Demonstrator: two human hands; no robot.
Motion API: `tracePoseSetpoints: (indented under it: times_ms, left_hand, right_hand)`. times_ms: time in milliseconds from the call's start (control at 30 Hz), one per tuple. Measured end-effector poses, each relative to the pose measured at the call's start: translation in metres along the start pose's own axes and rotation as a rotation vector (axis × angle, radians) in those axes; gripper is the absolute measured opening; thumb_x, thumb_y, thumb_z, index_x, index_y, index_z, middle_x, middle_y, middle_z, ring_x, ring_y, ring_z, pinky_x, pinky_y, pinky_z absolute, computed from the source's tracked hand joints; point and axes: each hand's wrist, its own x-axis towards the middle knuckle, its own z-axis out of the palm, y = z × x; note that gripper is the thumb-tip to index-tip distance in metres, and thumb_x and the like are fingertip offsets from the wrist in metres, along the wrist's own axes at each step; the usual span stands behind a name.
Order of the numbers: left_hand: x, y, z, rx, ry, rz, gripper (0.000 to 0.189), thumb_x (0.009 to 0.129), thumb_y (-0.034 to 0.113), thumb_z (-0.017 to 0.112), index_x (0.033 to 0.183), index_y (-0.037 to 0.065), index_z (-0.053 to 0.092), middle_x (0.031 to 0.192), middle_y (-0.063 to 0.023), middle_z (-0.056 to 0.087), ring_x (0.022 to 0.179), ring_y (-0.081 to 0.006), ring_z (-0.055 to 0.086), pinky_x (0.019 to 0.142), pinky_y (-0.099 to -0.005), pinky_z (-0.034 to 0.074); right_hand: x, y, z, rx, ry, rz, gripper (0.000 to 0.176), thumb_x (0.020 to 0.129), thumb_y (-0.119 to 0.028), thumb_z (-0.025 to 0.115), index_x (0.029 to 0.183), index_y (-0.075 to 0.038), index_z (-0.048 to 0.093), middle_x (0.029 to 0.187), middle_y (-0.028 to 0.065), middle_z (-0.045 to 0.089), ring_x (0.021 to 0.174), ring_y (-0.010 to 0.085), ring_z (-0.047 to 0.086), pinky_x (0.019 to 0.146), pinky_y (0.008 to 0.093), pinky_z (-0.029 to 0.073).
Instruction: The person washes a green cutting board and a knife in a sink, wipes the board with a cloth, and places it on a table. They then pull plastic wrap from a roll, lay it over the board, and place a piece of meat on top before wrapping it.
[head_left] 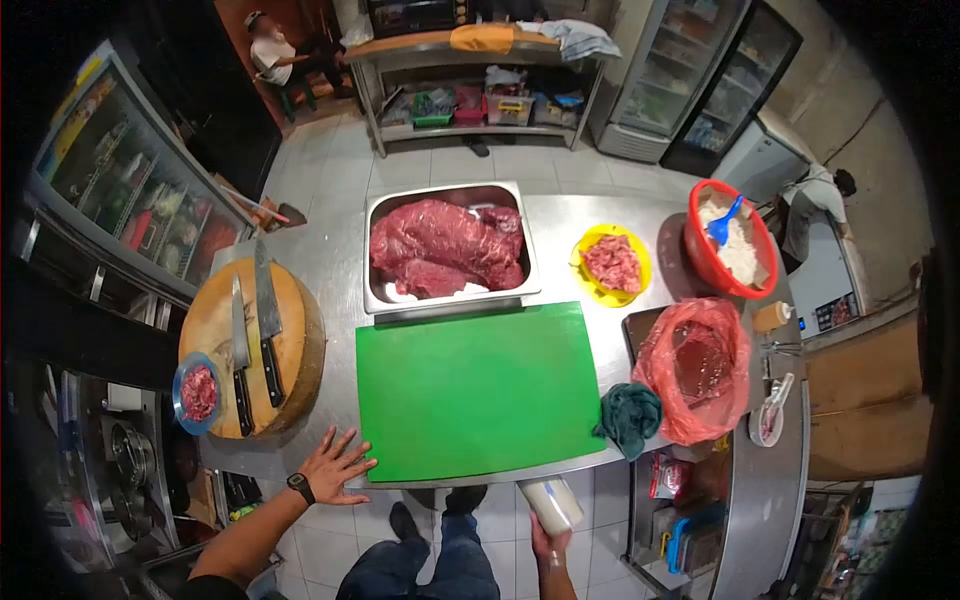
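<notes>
My left hand (335, 465) is spread at the table's front edge, its fingertips at the lower left corner of a green cutting board (475, 390). My right hand (548, 540) is closed around a pale cylinder (553, 503), perhaps a roll or a container, below the front edge. Behind the board, a steel pan (450, 305) holds large pieces of raw red meat (440, 240). A dark green cloth (630, 415) is bunched at the board's right side.
At left, two knives (268, 330) lie on a round wooden block (300, 370) beside a small bowl of meat (198, 392). At right are a yellow plate (577, 258) of cut meat, a red basin (700, 245) with white contents and blue scoop, and a red plastic bag (740, 370).
</notes>
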Motion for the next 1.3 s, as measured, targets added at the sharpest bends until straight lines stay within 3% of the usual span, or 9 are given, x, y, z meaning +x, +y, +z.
tracePoseSetpoints:
  times_ms: [367, 567, 667, 733, 767, 800, 900, 1033, 1300]
  left_hand:
    - [-0.004, 0.004, -0.004, -0.023, 0.021, -0.027, 0.085, 0.08, 0.075, 0.052, 0.148, 0.027, 0.038, 0.156, -0.0053, 0.029, 0.146, -0.0361, 0.015, 0.118, -0.0581, 0.004]
    - [0.001, 0.007, -0.014, -0.064, 0.081, -0.018, 0.082, 0.081, 0.063, 0.061, 0.148, 0.021, 0.038, 0.152, -0.0092, 0.035, 0.143, -0.0331, 0.026, 0.118, -0.0545, 0.013]
    - [0.04, 0.02, -0.028, -0.687, 0.537, -0.323, 0.063, 0.088, 0.039, 0.064, 0.14, 0.008, 0.046, 0.132, -0.015, 0.054, 0.124, -0.0339, 0.047, 0.107, -0.0456, 0.033]
    - [0.08, 0.026, -0.055, -0.862, 0.88, -0.455, 0.047, 0.094, 0.029, 0.059, 0.132, 0.002, 0.052, 0.124, -0.016, 0.059, 0.116, -0.0317, 0.053, 0.102, -0.0405, 0.038]
    - [0.093, 0.021, -0.056, -0.963, 1.03, -0.517, 0.041, 0.097, 0.027, 0.056, 0.128, 0.001, 0.055, 0.122, -0.016, 0.059, 0.115, -0.0297, 0.053, 0.1, -0.0381, 0.04]
    - [0.106, 0.003, -0.048, -1.098, 1.027, -0.505, 0.038, 0.098, 0.028, 0.055, 0.123, -0.001, 0.057, 0.117, -0.0139, 0.061, 0.108, -0.0248, 0.055, 0.096, -0.035, 0.042]
    - [0.103, -0.04, -0.043, -1.507, 0.791, -0.623, 0.034, 0.101, 0.029, 0.053, 0.109, -0.002, 0.062, 0.103, -0.0055, 0.065, 0.095, -0.013, 0.058, 0.085, -0.0274, 0.044]
    - [0.09, -0.063, -0.019, -1.666, 0.958, -0.565, 0.03, 0.096, 0.029, 0.061, 0.096, -0.001, 0.063, 0.087, -0.002, 0.063, 0.081, -0.0106, 0.054, 0.077, -0.0269, 0.044]
    - [0.083, -0.047, -0.02, -1.578, 1.074, -0.558, 0.029, 0.096, 0.024, 0.062, 0.109, -0.002, 0.058, 0.096, -0.0048, 0.063, 0.088, -0.012, 0.055, 0.082, -0.028, 0.044]
  right_hand:
    - [-0.225, 0.046, -0.2, 0.11, 0.109, 0.705, 0.046, 0.098, -0.032, 0.05, 0.134, -0.003, 0.049, 0.137, 0.0156, 0.054, 0.126, 0.0309, 0.051, 0.11, 0.0473, 0.038]
    - [-0.166, 0.053, -0.227, 1.304, 0.489, 0.644, 0.046, 0.098, -0.032, 0.05, 0.134, -0.004, 0.049, 0.138, 0.016, 0.053, 0.126, 0.031, 0.051, 0.111, 0.0486, 0.038]
    - [-0.096, 0.056, -0.194, 2.249, 0.248, 0.321, 0.045, 0.098, -0.032, 0.05, 0.134, -0.005, 0.049, 0.138, 0.0162, 0.053, 0.125, 0.031, 0.051, 0.111, 0.0493, 0.038]
    - [-0.029, -0.001, -0.17, 1.76, 0.14, 0.045, 0.045, 0.095, -0.033, 0.055, 0.134, -0.009, 0.051, 0.138, 0.0105, 0.054, 0.127, 0.0279, 0.05, 0.109, 0.0461, 0.041]
    - [0.003, -0.031, -0.17, 2.205, 0.189, 0.531, 0.048, 0.094, -0.033, 0.057, 0.136, -0.014, 0.049, 0.138, 0.0082, 0.054, 0.128, 0.0276, 0.049, 0.098, 0.0512, 0.049]
    - [0.03, -0.038, -0.156, 2.062, -0.342, 0.032, 0.051, 0.093, -0.035, 0.056, 0.14, -0.017, 0.044, 0.139, 0.0079, 0.053, 0.125, 0.0313, 0.052, 0.081, 0.0566, 0.056]
    - [0.105, -0.091, -0.134, 1.719, -0.447, 0.056, 0.051, 0.095, -0.034, 0.052, 0.139, -0.012, 0.042, 0.132, 0.0127, 0.056, 0.104, 0.0331, 0.064, 0.068, 0.0472, 0.061]
    - [0.172, -0.173, -0.144, 1.573, -0.394, 0.438, 0.038, 0.094, -0.027, 0.045, 0.125, -0.011, 0.059, 0.121, 0.0117, 0.064, 0.106, 0.0293, 0.063, 0.076, 0.0439, 0.058]
    - [0.264, -0.178, -0.132, 0.81, 0.025, 0.377, 0.045, 0.098, -0.042, 0.044, 0.106, -0.002, 0.064, 0.092, 0.0077, 0.066, 0.078, 0.021, 0.061, 0.068, 0.0372, 0.048]
